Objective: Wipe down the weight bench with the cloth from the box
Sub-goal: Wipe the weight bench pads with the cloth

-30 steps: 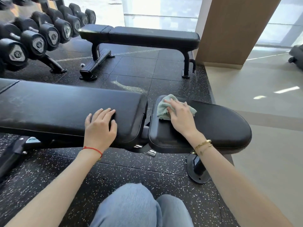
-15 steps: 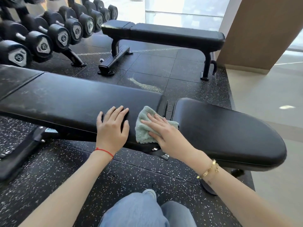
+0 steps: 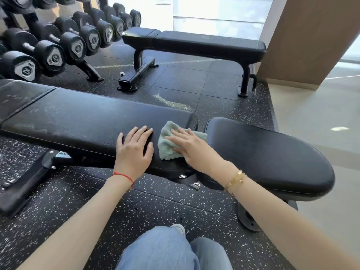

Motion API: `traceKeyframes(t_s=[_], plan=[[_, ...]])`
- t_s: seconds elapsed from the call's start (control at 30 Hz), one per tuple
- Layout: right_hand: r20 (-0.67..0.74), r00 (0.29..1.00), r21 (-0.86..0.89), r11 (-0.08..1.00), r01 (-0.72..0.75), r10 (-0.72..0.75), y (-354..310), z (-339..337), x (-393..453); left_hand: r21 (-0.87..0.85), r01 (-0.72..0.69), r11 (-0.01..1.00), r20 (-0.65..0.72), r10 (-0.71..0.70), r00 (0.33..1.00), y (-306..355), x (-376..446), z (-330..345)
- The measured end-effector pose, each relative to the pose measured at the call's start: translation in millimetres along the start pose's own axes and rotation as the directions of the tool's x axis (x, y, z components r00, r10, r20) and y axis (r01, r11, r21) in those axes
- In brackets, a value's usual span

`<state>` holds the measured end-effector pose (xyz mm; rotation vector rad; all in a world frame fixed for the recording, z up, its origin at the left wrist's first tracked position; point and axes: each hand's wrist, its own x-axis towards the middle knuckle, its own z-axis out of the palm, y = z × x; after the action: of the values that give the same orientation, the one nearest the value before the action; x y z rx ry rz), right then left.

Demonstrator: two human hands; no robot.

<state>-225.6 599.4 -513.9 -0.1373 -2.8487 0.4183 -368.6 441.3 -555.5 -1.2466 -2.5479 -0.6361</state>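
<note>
Wiping is the step in hand. The right hand [image 3: 190, 148] lies flat on the crumpled pale green terry cloth [image 3: 169, 145], fingers straight and slightly spread, pressing it onto the right end of the long black padded backrest [image 3: 81, 121] of the near weight bench, just short of the gap before the rounded black seat pad [image 3: 272, 152]. One corner of the cloth reaches toward that gap. The left hand [image 3: 134, 151] rests palm down on the backrest just beside the cloth, fingers straight and close together, gripping nothing; it looks to be a brace.

Much of the backrest to the left shows dull, streaky marks, so the job seems far from finished. The next move probably calls for sliding the cloth leftward along the pad with steady downward pressure, and the left hand sits right in that path, so it would need to lift or shift along first.

The cloth lies near the pad's rounded right end and not far from its near edge; a stroke toward either could carry it off the pad. Leftward the pad runs long and open to a seam with another panel. Beyond the bench, the speckled black rubber floor [image 3: 175, 82] lies between it and a second black flat bench [image 3: 204, 42], with a rack of black dumbbells [image 3: 78, 41] well apart at the upper left. The person's blue-jeaned knees [image 3: 167, 250] are close below.
</note>
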Motion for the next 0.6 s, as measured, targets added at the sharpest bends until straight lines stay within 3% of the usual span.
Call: traceKeyframes(t_s=[0.1,0.2,0.37,0.5,0.6], plan=[[-0.013,1.000,-0.115,0.993,0.023,-0.025,15,-12,-35,-0.056,0.056,0.997,0.060,-0.052,0.997,6,2,-6],[-0.058,0.997,-0.222,0.973,-0.055,0.043,30,-23,-67,-0.088,0.047,0.995,0.073,-0.041,0.996,21,-1,-7],[-0.132,0.973,-0.099,0.974,-0.204,0.191,29,-34,-111,-0.075,-0.045,0.996,0.101,0.052,0.994,51,-6,0],[-0.209,0.906,-0.066,0.919,-0.390,0.369,71,-42,-83,-0.032,-0.029,0.999,0.111,0.033,0.993,60,-8,5],[-0.244,0.878,-0.042,0.899,-0.435,0.413,69,-31,-59,0.010,-0.034,0.999,0.086,0.033,0.996,63,-12,8]])
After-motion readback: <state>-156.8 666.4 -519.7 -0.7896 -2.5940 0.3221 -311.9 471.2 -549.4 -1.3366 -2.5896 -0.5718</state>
